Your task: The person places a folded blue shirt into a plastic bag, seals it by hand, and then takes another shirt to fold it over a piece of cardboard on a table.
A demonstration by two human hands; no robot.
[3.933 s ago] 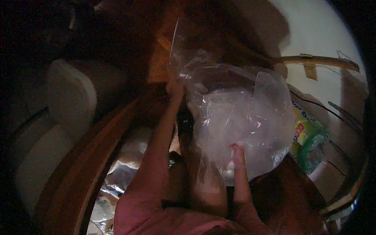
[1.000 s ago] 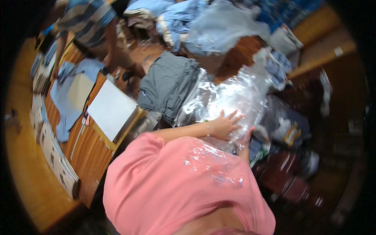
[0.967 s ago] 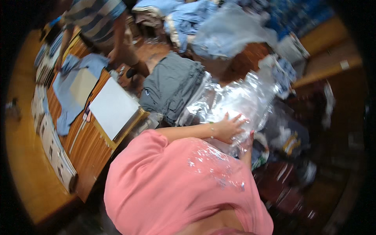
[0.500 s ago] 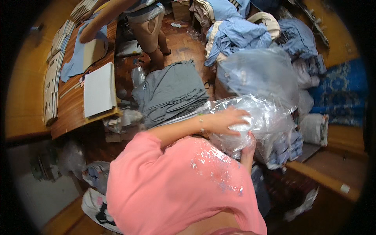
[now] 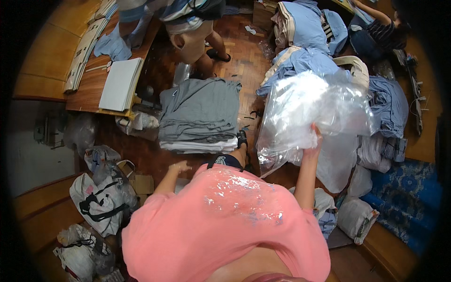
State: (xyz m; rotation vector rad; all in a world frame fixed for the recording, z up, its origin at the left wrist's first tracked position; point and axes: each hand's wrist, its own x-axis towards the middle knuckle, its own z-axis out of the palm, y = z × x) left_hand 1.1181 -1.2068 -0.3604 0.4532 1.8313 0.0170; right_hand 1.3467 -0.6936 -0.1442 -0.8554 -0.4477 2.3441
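My right hand (image 5: 315,135) grips a bundle of clear plastic bags (image 5: 291,127) at its lower edge, fingers partly hidden by the film. The bundle spreads forward and right, shiny and rumpled, in front of pale blue cloth. Down by my left side, my left hand (image 5: 180,167) is held out with nothing in it, its fingers extended and a little blurred. Nearest to that hand stands a tall stack of folded grey garments (image 5: 202,110), with white folded layers (image 5: 197,144) underneath.
Blue garments (image 5: 305,28) are heaped at the far right. A wooden table (image 5: 87,101) at the left carries a white paper stack (image 5: 120,84). One person (image 5: 188,37) stands beside it; another person (image 5: 383,30) is at the far right. Filled bags (image 5: 101,207) lie at the lower left.
My left hand has left the plastic and swung down to my left side. My right hand has raised the plastic bags, now spread out. The view has turned, showing a second person at far right.
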